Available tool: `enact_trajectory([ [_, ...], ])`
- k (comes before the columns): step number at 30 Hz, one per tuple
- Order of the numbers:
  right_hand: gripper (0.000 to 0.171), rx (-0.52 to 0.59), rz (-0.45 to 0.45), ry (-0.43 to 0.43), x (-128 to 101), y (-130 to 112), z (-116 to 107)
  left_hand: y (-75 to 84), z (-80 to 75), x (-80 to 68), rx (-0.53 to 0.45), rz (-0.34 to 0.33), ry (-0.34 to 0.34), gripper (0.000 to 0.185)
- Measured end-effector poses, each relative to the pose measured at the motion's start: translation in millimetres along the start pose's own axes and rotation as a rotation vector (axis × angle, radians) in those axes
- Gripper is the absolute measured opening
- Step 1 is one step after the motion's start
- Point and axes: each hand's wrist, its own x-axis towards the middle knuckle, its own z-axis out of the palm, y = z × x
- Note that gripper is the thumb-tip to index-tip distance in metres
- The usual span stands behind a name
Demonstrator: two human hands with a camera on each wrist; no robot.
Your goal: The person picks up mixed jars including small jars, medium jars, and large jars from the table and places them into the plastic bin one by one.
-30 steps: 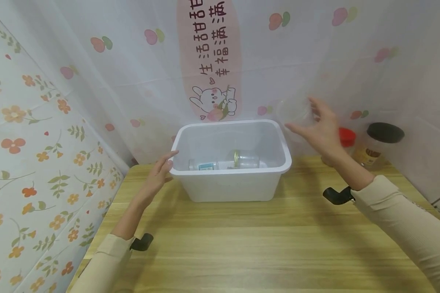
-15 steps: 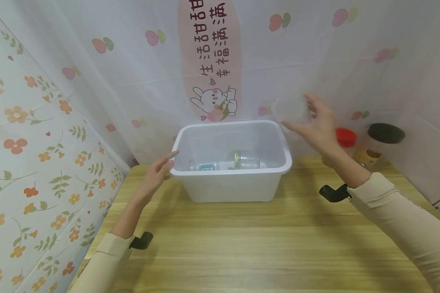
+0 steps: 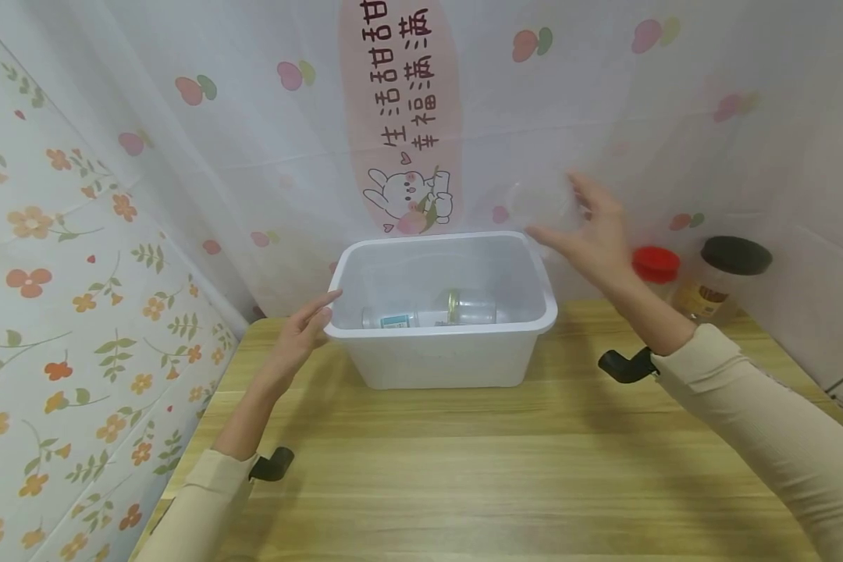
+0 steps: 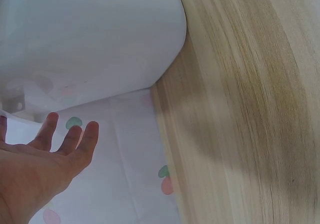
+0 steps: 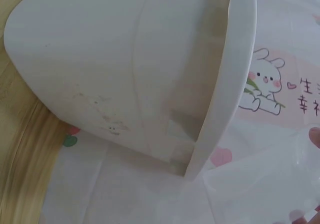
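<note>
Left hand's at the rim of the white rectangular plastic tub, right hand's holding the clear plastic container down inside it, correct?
The container isn't down inside the tub; the head view shows the right hand holding it up in the air. The rest holds.

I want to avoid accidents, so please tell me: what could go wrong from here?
The clear container could catch on the rim of the tub, as the right hand holds it close to that edge. If it slips into the tub, it might hit the yellow-ended jar lying inside. The right forearm could also bump the red-lidded jar, which appears close beside it.
</note>
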Motion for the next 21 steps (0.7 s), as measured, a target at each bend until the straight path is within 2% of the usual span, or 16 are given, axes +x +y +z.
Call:
enact_trajectory([
  [4,0.085,0.012,-0.041,-0.003,2,-2,4,-1.1,-0.2,0.2,-0.003,0.003,-0.001,0.05],
  [21,0.089,0.003,-0.03,-0.101,0,-21,23,-1.3,-0.3,-0.6,0.003,-0.002,0.005,0.05],
])
